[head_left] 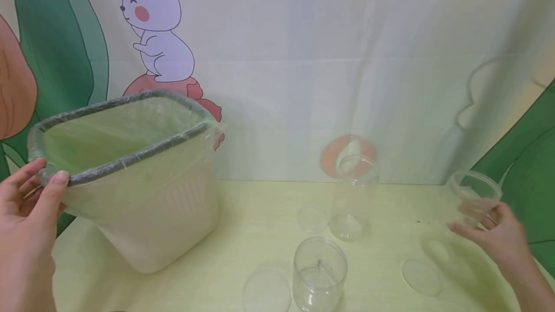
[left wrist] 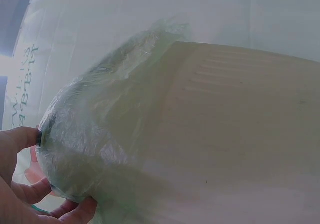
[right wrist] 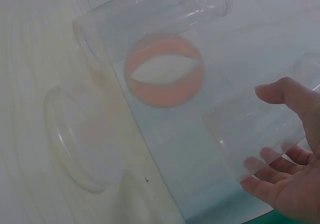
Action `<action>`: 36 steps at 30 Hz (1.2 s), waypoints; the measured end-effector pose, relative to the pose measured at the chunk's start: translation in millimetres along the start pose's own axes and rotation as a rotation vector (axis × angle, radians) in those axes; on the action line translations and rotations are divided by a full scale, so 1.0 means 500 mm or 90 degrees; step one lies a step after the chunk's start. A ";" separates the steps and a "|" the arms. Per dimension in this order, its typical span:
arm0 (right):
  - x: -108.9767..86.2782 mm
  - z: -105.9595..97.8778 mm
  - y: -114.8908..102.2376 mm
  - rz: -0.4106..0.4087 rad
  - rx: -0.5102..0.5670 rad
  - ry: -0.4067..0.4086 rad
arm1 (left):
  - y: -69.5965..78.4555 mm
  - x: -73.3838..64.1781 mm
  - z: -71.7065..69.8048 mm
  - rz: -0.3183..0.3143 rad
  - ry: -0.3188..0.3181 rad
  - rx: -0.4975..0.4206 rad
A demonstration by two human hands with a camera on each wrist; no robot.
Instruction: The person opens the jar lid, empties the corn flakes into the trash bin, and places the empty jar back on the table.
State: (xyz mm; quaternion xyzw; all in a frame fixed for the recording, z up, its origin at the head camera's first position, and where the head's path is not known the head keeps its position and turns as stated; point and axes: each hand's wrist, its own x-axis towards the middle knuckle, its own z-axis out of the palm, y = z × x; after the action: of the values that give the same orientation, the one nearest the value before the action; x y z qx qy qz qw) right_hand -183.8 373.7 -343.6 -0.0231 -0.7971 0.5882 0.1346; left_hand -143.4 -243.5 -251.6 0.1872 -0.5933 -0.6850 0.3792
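My left hand [head_left: 30,211] grips the left corner of a pale bin [head_left: 160,225], its thumb on the outside of the dark rim. A thin green plastic bag [left wrist: 120,103] lines the bin and folds over that rim. Off to the right, my right hand [head_left: 503,237] holds a clear plastic jar [right wrist: 255,129] above the table, thumb on one side and fingers on the other. No lid covers the jar's top. Below it a clear round lid [head_left: 421,277] lies flat on the table.
A tall clear jar [head_left: 353,201] stands uncapped near the back of the pale table [head_left: 243,235], with a small lid [head_left: 312,220] beside it. Closer in are a shorter, wider jar [head_left: 320,278] and a larger lid [head_left: 266,292]. A printed curtain [head_left: 277,85] hangs behind.
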 end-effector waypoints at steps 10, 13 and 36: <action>0.066 -0.049 0.167 -0.032 0.051 -0.078 | 0.000 0.000 0.001 0.003 0.001 0.006; 0.080 -0.056 0.204 -0.047 0.100 -0.095 | 0.000 0.000 0.000 0.000 0.001 0.005; 0.018 0.012 0.110 -0.042 0.031 -0.157 | 0.003 -0.002 0.000 -0.016 0.004 0.016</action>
State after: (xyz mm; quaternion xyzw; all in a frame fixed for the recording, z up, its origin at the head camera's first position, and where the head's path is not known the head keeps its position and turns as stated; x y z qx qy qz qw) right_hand -200.9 386.7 -395.5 0.0790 -0.7933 0.6011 0.0552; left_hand -142.2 -243.0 -250.4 0.2017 -0.5980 -0.6817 0.3701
